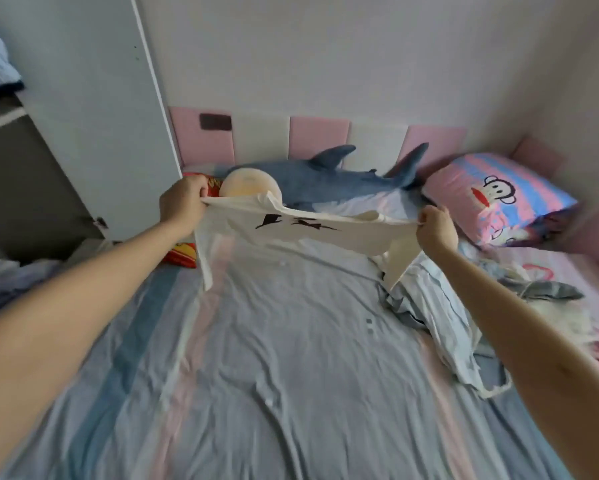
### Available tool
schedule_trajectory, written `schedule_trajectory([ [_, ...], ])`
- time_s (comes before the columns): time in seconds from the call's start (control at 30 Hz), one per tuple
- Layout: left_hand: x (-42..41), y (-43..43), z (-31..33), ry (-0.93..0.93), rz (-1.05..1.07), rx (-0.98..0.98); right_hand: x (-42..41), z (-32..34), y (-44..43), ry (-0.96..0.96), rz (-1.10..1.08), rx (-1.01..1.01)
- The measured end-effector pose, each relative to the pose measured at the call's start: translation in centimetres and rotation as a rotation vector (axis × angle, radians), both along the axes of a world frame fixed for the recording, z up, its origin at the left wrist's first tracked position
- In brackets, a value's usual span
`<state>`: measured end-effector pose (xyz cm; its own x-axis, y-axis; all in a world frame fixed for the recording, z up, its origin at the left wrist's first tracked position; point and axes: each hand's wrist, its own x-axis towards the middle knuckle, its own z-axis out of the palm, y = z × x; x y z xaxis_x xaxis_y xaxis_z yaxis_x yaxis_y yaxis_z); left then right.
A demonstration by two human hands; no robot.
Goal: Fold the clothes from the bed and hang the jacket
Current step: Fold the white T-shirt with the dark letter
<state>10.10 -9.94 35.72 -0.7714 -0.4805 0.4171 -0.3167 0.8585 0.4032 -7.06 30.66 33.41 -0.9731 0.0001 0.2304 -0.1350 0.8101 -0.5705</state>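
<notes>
- A person's left hand (pixel 182 202) and right hand (pixel 436 230) hold a white T-shirt (pixel 291 233) stretched wide above the bed (pixel 291 375). Each hand's fingers are curled tight around one shoulder edge of the fabric.
- The T-shirt, with a black print across its chest, hangs in the air at about 12 o'clock from the middle of the view. Both sleeves droop toward the striped, rumpled sheet.
- A crumpled pale striped garment (pixel 440 313) lies on the bed at 3 o'clock, just below the right hand. A grey garment (pixel 550 291) sits beyond it, nearer the bed's right edge.
- A blue plush shark (pixel 325 181) stretches along the pink-and-white padded headboard (pixel 318 133) at 12 o'clock, behind the shirt. A round cream cushion (pixel 247 183) covers its head end.
- A pink-and-blue pillow (pixel 498 199) printed with a cartoon monkey rests at 2 o'clock.
- A red printed item (pixel 183 252) shows at 10 o'clock, partly hidden by the shirt's sleeve.
- A white wardrobe door (pixel 93 98) stands at 11 o'clock, and a heap of clothes (pixel 10 275) lies at 9 o'clock.
</notes>
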Motion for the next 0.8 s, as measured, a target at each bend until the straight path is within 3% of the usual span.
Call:
schedule_trajectory([
  [0.2,4.6,1.0,-15.4,-0.411,-0.262,0.014,4.6,-14.0,1.6,-0.266,0.119,0.386],
  [0.3,7.7,2.1,-23.6,-0.651,-0.466,-0.011,7.0,-22.3,2.2,-0.346,0.302,0.716],
  [0.43,11.2,2.9,-33.3,-0.774,-0.609,-0.071,10.2,-31.6,2.2,-0.370,0.548,1.046],
  [0.5,13.4,4.1,-38.5,-1.003,-0.599,-0.125,12.7,-36.4,1.9,-0.468,0.651,1.203],
  [0.6,16.2,5.6,-43.4,-1.265,-0.542,-0.194,16.3,-41.6,3.0,-0.549,0.673,1.254],
  [0.8,20.8,6.8,-50.5,-1.304,-0.432,-0.133,21.9,-48.4,5.9,-0.625,0.564,1.175],
])
